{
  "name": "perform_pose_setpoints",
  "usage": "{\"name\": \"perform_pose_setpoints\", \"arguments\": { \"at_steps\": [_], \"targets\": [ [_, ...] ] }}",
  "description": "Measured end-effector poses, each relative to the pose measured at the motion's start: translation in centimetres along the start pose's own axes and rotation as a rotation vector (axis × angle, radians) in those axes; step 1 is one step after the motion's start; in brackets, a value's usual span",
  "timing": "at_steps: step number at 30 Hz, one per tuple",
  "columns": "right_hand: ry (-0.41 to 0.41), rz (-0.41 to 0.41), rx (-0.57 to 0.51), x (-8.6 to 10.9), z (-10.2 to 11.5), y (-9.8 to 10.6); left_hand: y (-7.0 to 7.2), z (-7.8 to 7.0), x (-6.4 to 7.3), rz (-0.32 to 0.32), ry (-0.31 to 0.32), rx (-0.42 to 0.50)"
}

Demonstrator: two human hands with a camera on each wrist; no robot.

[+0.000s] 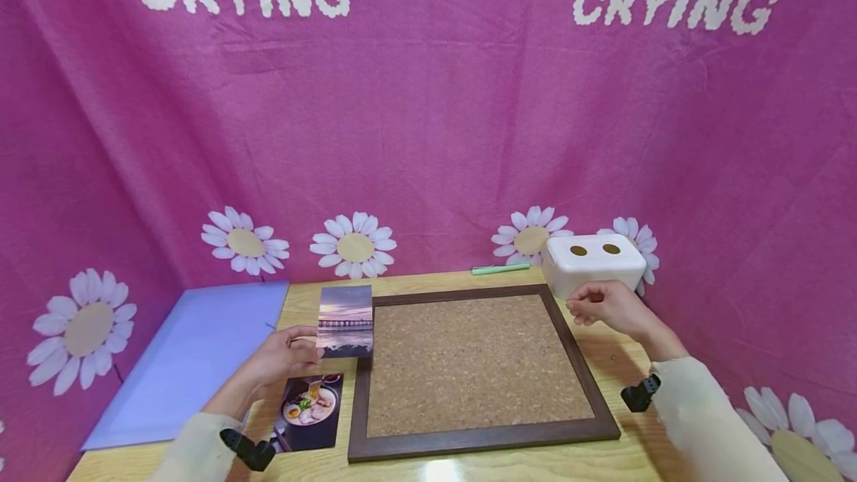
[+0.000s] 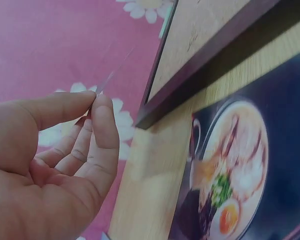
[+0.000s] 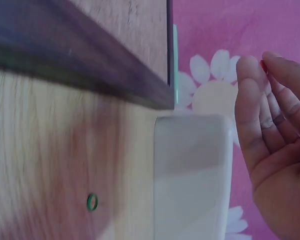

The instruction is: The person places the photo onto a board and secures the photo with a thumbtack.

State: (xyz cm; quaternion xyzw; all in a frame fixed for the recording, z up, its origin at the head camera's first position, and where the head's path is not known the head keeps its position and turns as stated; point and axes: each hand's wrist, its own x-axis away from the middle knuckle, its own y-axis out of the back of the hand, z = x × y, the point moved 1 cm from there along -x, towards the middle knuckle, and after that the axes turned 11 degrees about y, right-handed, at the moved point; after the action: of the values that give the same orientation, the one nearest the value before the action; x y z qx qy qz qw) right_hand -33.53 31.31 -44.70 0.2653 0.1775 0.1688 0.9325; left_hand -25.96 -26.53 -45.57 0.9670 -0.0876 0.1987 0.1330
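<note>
My left hand [image 1: 284,354] pinches the lower left edge of a photo of a pier at dusk [image 1: 344,318], held up at the left side of a cork board [image 1: 475,363]. Seen from the left wrist, thumb and forefinger meet on the photo's thin edge [image 2: 110,77]. Below that hand lies a photo of a ramen bowl [image 1: 311,411]. My right hand [image 1: 605,307] hovers off the board's right side, before a white box [image 1: 592,262]. Between its thumb and forefinger shows a tiny red thing [image 3: 263,65], mostly hidden by the fingertips.
The board's dark wooden frame [image 1: 485,450] stands up from the table. A pale blue folder or sheet [image 1: 194,355] lies at the left. Behind the board is a green pen [image 1: 501,269]. A small green ring [image 3: 92,201] lies right of the board. A pink curtain [image 1: 428,132] hangs behind.
</note>
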Motion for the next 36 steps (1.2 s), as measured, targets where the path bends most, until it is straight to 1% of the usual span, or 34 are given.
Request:
{"name": "perform_pose_setpoints", "arguments": {
  "at_steps": [4, 8, 11, 16, 21, 23, 28, 32, 36],
  "targets": [
    [0.006, 0.037, -0.028, -0.4, 0.8, -0.7, -1.0, -0.2, 0.1, 0.027, -0.016, 0.013],
    [0.01, 0.076, -0.079, -1.0, 1.5, -1.5, -2.0, -0.3, 0.0, 0.076, -0.037, 0.041],
    [0.011, 0.097, -0.076, -1.5, 1.9, -2.1, -2.7, -0.3, 0.0, 0.097, -0.035, 0.051],
    [0.033, 0.113, -0.01, -2.1, 2.5, -3.2, -4.0, -0.2, 0.0, 0.091, -0.016, 0.036],
    [0.059, 0.096, 0.043, -2.5, 3.0, -4.4, -5.4, 0.0, -0.2, 0.096, -0.024, 0.003],
    [0.077, 0.093, 0.047, -2.7, 3.2, -4.8, -5.9, 0.1, -0.3, 0.088, -0.026, -0.01],
    [0.09, 0.097, 0.033, -3.3, 3.9, -6.0, -7.1, -0.1, -0.5, 0.065, -0.025, -0.046],
    [0.074, 0.101, 0.014, -3.9, 4.3, -6.9, -7.9, -0.3, -0.6, 0.082, -0.04, -0.036],
    [0.085, 0.105, 0.009, -4.4, 4.6, -7.8, -8.7, -0.3, -0.7, 0.103, -0.049, -0.022]
  ]
}}
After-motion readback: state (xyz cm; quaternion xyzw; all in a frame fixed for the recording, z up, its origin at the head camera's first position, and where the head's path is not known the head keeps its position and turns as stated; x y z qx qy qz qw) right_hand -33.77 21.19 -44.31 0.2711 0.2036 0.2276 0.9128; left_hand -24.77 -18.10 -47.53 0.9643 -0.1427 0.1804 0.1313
